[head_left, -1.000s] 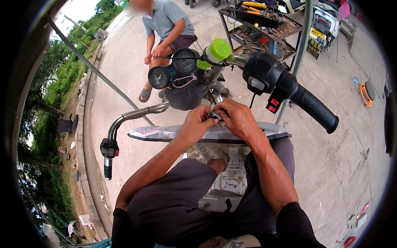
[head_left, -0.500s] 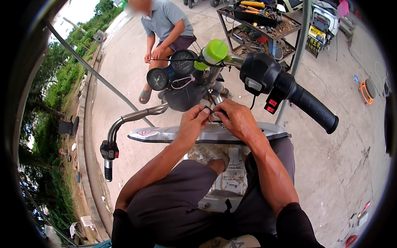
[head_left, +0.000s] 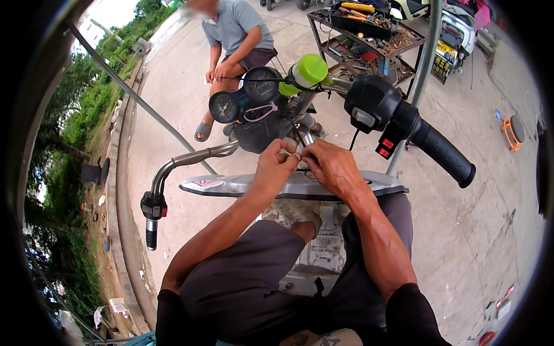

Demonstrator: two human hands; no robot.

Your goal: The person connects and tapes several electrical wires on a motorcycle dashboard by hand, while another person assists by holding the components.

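My left hand (head_left: 274, 167) and my right hand (head_left: 333, 168) meet at the steering column of a three-wheeler or motorcycle. Both are closed, thumb against finger, and their tips nearly touch. A thin black wire (head_left: 296, 131) comes down from the column to the fingertips, which pinch around it; the held part is mostly hidden. Just beyond my hands sit a dark headlight housing (head_left: 258, 134) and two round gauges (head_left: 261, 85). Below my wrists lies a silver-grey front panel (head_left: 231, 185) with a dark lower edge.
The handlebar has a left grip (head_left: 151, 233) and a black right grip (head_left: 444, 151) with red switches. A green-capped bottle (head_left: 309, 70) is fixed to the bar. Beyond, a person (head_left: 239, 34) sits near a tool rack (head_left: 369, 34). A metal pole (head_left: 427, 52) rises at right.
The black strip seen between my fingers is now hidden. My left fingers have curled and risen slightly, and my right fingertips have shifted a little right. The handlebar appears slightly farther right.
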